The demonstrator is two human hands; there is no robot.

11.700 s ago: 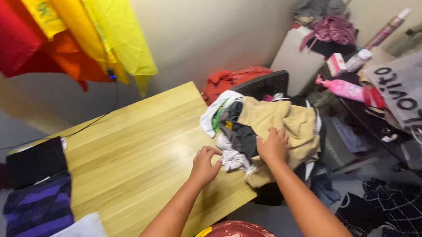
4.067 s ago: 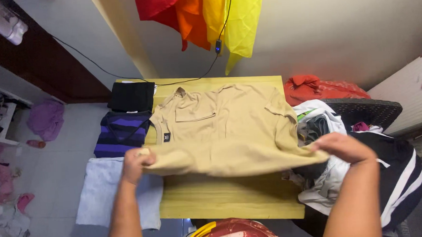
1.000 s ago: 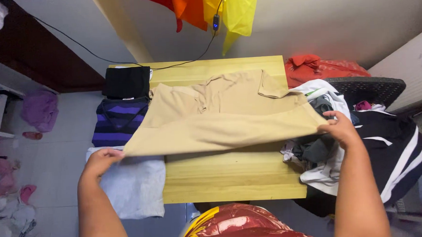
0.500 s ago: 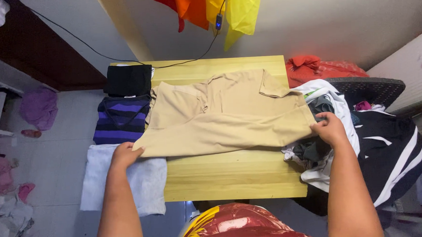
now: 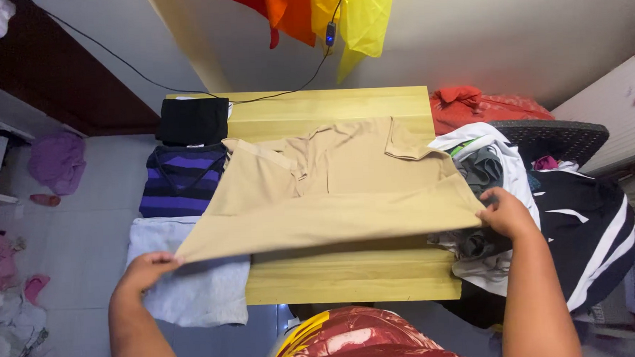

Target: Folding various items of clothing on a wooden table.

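Left hand [image 5: 146, 268]: pinching the hem corner at lower left of frame
Right hand [image 5: 504, 212]: gripping the opposite corner at right
Tan shirt [image 5: 332, 192]: stretching between both hands, lying over the wooden table [image 5: 351, 284]

Wooden table [image 5: 350, 280] bears tan shirt [image 5: 332, 192], folded clothes [image 5: 182, 181].

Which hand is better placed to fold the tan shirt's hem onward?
Neither clearly: left hand and right hand each pinch a hem corner of the tan shirt, stretched above the wooden table.

Shirt [image 5: 346, 191] on table [image 5: 351, 284]; folded stack [image 5: 182, 184] left.
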